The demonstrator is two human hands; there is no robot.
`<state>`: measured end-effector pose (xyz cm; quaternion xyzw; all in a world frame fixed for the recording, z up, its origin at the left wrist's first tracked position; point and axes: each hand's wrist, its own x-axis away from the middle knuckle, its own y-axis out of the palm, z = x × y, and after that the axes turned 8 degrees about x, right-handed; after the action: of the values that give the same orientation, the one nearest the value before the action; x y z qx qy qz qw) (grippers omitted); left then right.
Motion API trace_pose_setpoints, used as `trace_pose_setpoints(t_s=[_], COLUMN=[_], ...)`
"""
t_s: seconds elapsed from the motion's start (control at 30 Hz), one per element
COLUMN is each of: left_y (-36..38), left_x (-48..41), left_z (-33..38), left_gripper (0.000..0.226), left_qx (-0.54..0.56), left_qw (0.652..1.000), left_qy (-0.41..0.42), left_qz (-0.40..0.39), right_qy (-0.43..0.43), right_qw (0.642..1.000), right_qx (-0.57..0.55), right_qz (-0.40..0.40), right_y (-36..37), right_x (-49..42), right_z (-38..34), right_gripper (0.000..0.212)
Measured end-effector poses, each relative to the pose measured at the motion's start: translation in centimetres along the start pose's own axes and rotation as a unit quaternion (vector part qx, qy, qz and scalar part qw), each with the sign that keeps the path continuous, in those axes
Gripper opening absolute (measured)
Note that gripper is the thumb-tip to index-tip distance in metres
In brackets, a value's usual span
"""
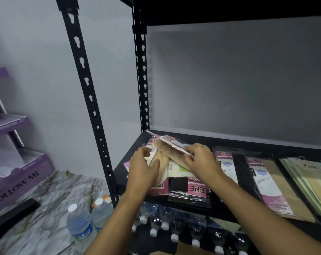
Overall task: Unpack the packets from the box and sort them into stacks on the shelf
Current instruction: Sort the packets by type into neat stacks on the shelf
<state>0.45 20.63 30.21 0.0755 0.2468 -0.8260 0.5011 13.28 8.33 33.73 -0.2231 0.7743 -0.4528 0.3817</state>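
Note:
On the black shelf board (192, 139) lies a loose heap of clear packets with pink ENE labels, beige and black inside. My right hand (202, 159) pinches a thin beige packet (167, 143) tilted on edge above the heap. My left hand (143, 168) rests on the heap's left side, thumb under a beige packet (154, 160), fingers loosely curved. A black packet with a pink label (191, 190) lies at the front edge. To the right stand sorted stacks: a pink-and-black one (229, 166), a tan one (277, 188) and a pale green one (306, 181). No box shows.
Black slotted uprights (89, 100) frame the shelf's left side. Below the board lie several shrink-wrapped water bottles (174, 230). Two water bottles (80, 223) stand on the marble-pattern floor at left. A purple display stand (18, 173) is at far left.

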Motion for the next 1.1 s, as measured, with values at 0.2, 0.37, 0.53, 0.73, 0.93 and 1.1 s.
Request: trace_pose_setpoints(t_s=[0.2,0.37,0.53,0.73,0.93,1.1], left_y=[-2.0,-3.2,-3.5,-3.7,-4.9,-3.3], left_x=[-0.6,-1.9,-2.5,-2.1,-1.6,0.2], left_z=[1.3,3.2,3.4,3.4,4.7,5.7], left_gripper=[0.049,0.059,0.021,0.009,0.007,0.025], left_qx=[-0.062,-0.25,-0.296,-0.201,0.04,0.297], left_qw=[0.987,0.933,0.914,0.952,0.998,0.939], left_qy=[0.134,0.253,0.275,0.224,0.043,-0.145], left_qz=[0.056,0.049,-0.035,-0.05,-0.038,-0.096], right_qy=[-0.053,-0.098,-0.116,-0.085,0.062,0.119], right_qw=[0.998,0.993,0.99,0.995,0.973,0.918], right_qx=[0.021,0.055,0.066,0.042,-0.179,-0.371], right_qz=[-0.011,-0.032,-0.045,-0.031,0.129,0.067], right_y=[-2.2,-4.6,-5.8,-7.7,-10.3,-8.1], right_x=[0.1,0.4,1.0,1.6,2.7,3.9], right_z=[-0.8,-1.7,-1.7,-0.8,1.2,0.6], right_gripper=[0.03,0.031,0.025,0.05,0.082,0.056])
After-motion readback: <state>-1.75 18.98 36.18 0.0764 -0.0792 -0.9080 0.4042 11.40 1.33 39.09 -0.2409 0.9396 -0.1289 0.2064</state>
